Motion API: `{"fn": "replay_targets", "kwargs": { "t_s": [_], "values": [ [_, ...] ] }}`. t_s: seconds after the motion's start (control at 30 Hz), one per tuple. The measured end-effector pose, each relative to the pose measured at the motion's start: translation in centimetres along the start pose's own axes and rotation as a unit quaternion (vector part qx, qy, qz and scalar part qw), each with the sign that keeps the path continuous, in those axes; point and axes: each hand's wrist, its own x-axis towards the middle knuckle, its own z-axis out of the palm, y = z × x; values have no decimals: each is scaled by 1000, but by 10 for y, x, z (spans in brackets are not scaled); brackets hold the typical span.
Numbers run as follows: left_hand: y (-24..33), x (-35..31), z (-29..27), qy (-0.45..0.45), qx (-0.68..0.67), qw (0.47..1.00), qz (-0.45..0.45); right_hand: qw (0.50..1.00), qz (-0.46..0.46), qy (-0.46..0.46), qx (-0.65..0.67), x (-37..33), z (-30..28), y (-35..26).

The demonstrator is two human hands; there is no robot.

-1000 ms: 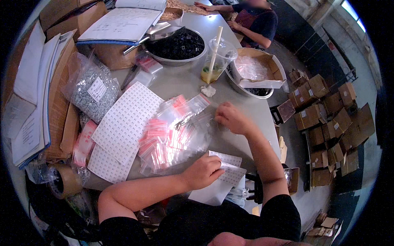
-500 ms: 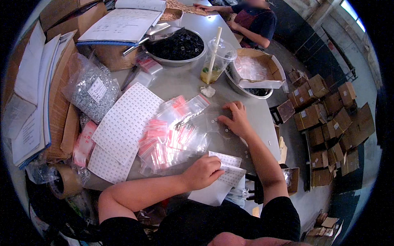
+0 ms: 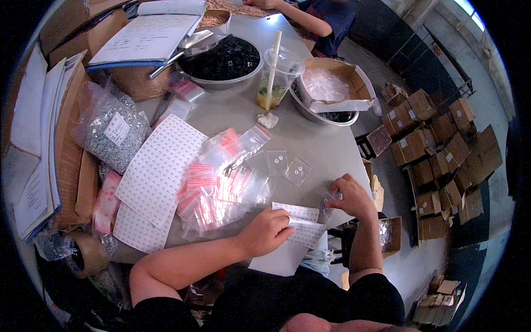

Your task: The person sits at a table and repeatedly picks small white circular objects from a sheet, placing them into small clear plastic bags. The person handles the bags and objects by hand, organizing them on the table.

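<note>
My left hand (image 3: 265, 231) is closed on a folded white sticker sheet (image 3: 298, 226) at the table's front edge; its lower part hangs toward my lap. At the right edge of the table, my right hand (image 3: 355, 197) has its fingers closed on a small clear zip bag (image 3: 331, 199), partly hidden by the fingers. Two small zip bags, each with a round white sticker, lie farther back: one bag (image 3: 276, 161) and a tilted second bag (image 3: 299, 172). Left of them spreads a pile of clear zip bags (image 3: 221, 185) with red closure strips.
More sticker sheets (image 3: 157, 166) lie left, beside a bag of metal screws (image 3: 115, 130). Behind stand a metal bowl (image 3: 221, 63) of black parts with a scoop (image 3: 202, 43), a plastic cup (image 3: 274, 83) with a straw, and an open carton (image 3: 332, 91). Another person (image 3: 321, 25) sits at the far side.
My right hand has moved right and nearer, from the middle of the table to its right edge, with a small bag in its fingers. Two stickered bags now show uncovered. My left hand keeps the sheet.
</note>
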Motion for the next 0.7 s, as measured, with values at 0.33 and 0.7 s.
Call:
{"fn": "replay_targets", "kwargs": {
  "t_s": [0.33, 0.7],
  "values": [
    [0, -1, -2, -4, 17, 1000, -1, 975, 14, -21, 223, 53, 3, -38],
    [0, -3, -1, 6, 22, 1000, 17, 978, -95, -9, 186, 108, 25, -48]
  ]
}}
